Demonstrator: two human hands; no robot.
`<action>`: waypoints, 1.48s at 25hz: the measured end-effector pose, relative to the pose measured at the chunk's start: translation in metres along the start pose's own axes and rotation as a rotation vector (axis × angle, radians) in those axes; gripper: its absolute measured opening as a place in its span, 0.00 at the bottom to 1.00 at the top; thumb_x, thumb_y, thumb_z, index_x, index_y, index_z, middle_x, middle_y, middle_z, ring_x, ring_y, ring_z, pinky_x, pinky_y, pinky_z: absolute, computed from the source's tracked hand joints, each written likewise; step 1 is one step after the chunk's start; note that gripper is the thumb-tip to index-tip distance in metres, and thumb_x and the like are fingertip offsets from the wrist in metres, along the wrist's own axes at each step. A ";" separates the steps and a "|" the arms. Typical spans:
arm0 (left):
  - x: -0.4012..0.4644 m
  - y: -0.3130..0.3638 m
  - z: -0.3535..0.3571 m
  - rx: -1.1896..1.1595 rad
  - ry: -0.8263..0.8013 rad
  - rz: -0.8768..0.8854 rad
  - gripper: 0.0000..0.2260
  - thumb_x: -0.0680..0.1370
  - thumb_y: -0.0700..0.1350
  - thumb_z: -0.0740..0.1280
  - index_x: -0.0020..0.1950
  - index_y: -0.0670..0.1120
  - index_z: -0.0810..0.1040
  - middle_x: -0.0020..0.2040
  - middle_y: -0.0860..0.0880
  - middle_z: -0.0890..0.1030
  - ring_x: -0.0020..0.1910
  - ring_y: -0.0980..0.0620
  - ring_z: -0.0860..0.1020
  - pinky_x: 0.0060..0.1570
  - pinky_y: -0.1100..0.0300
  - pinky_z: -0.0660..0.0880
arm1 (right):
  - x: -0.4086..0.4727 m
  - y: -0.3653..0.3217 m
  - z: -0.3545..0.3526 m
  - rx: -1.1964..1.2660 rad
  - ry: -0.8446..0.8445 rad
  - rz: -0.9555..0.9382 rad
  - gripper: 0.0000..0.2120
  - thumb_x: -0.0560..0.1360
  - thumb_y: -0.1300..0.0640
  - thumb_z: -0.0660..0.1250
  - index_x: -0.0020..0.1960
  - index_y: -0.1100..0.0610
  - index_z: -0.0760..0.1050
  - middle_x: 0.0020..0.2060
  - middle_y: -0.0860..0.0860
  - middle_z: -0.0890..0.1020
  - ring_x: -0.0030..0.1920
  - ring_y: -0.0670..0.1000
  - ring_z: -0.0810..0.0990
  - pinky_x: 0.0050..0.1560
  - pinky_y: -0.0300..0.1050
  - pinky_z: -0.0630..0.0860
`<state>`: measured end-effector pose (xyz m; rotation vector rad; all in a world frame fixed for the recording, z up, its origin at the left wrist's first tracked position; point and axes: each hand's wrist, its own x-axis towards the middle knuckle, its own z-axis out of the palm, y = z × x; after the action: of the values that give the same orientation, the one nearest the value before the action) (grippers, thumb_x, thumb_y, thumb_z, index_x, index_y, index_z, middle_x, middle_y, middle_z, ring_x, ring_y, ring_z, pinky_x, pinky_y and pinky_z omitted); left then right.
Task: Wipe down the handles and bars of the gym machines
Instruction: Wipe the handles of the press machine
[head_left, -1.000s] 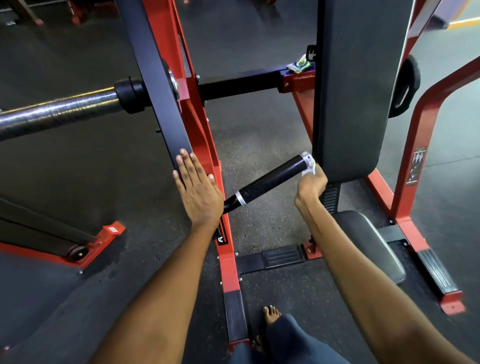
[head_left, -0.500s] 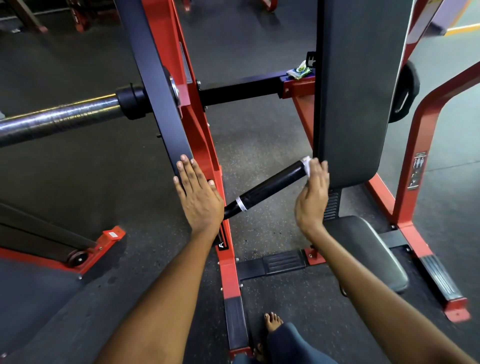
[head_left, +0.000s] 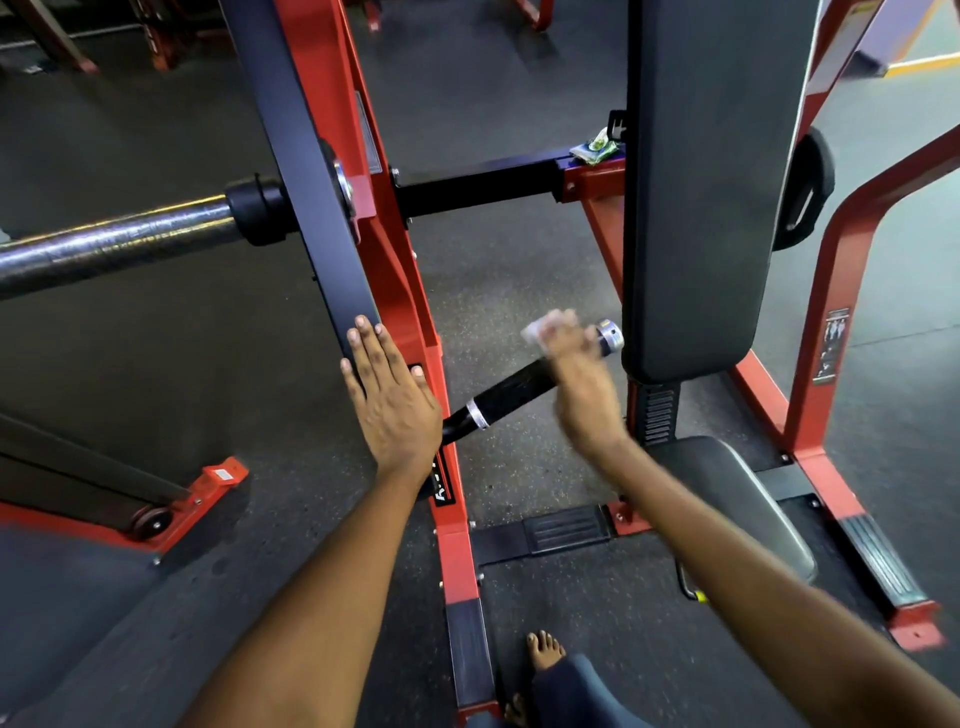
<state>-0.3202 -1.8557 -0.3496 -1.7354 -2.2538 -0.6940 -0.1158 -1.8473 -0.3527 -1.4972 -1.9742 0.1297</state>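
The red machine frame (head_left: 410, 291) rises in front of you, its dark lever arm (head_left: 306, 197) slanting down to your left hand, with the tall black back pad (head_left: 711, 197) to its right and the seat pad (head_left: 727, 499) below that. A steel weight bar (head_left: 114, 244) sticks out from the frame toward the left edge of your view. Your left hand (head_left: 389, 400) lies flat on the lower end of the lever arm, fingers straight and together. The black handle (head_left: 511, 389) juts from the frame's upright toward the back pad's lower edge, silver cap at its tip. Your right hand (head_left: 582, 379), motion-blurred, sits on the handle's outer end, fingers curled over it and pressing a white wipe (head_left: 540, 327) against the grip. A small green packet (head_left: 597, 148) rests on the crossbar beside the back pad
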 end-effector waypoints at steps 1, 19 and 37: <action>0.000 0.000 -0.001 -0.009 -0.003 -0.003 0.27 0.82 0.45 0.52 0.78 0.36 0.46 0.79 0.39 0.49 0.78 0.42 0.48 0.76 0.46 0.46 | 0.011 0.017 -0.015 -0.048 0.023 0.097 0.35 0.63 0.83 0.52 0.67 0.63 0.66 0.65 0.60 0.71 0.67 0.61 0.68 0.70 0.38 0.58; -0.001 0.000 -0.002 -0.027 -0.006 0.001 0.27 0.81 0.46 0.48 0.77 0.37 0.44 0.79 0.39 0.49 0.78 0.42 0.48 0.76 0.45 0.48 | 0.033 0.006 -0.010 -0.333 -0.276 0.089 0.13 0.74 0.72 0.58 0.56 0.65 0.72 0.49 0.61 0.79 0.54 0.60 0.76 0.70 0.51 0.63; 0.000 -0.001 0.002 -0.036 0.011 0.002 0.27 0.81 0.46 0.48 0.77 0.37 0.45 0.78 0.39 0.51 0.78 0.42 0.50 0.76 0.45 0.49 | 0.041 -0.048 0.026 -0.466 -0.602 -0.157 0.09 0.79 0.55 0.54 0.54 0.56 0.70 0.42 0.53 0.83 0.38 0.56 0.81 0.33 0.45 0.70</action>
<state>-0.3212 -1.8551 -0.3518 -1.7457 -2.2454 -0.7456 -0.1753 -1.8196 -0.3342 -1.7160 -2.7412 0.0570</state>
